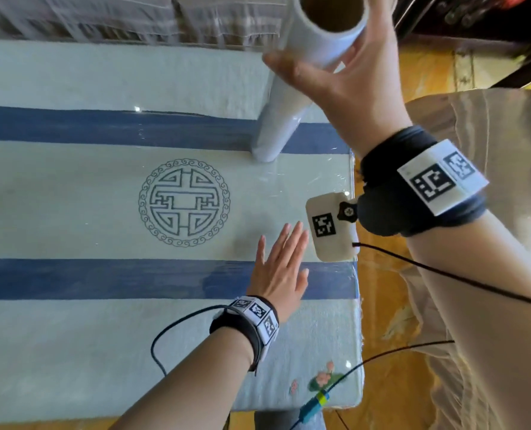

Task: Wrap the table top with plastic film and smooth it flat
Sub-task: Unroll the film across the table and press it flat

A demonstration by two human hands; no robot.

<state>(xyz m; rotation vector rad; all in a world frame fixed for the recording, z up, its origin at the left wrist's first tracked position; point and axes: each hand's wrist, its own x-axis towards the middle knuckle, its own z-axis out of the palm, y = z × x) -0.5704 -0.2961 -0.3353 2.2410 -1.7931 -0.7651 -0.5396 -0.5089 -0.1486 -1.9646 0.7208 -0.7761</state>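
Table top [71, 352], pale with two blue bands, fills the left and centre of the view; a round emblem [184, 202] lies at its middle. Glossy plastic film [313, 181] with faint creases covers the surface near the right-hand edge. At 5 o'clock from the emblem, the left hand [281, 268] lies flat, fingers spread and holding nothing, palm on the film across the nearer blue band. At 1 o'clock from the emblem, the film roll [289, 97] stands tilted, lower end on the farther band, upper end gripped by the right hand [335, 76], fingers curled around it. Step in hand, as judged: smoothing while the roll pays out. The next move likely calls for sweeping creases toward the edge under steady tension.
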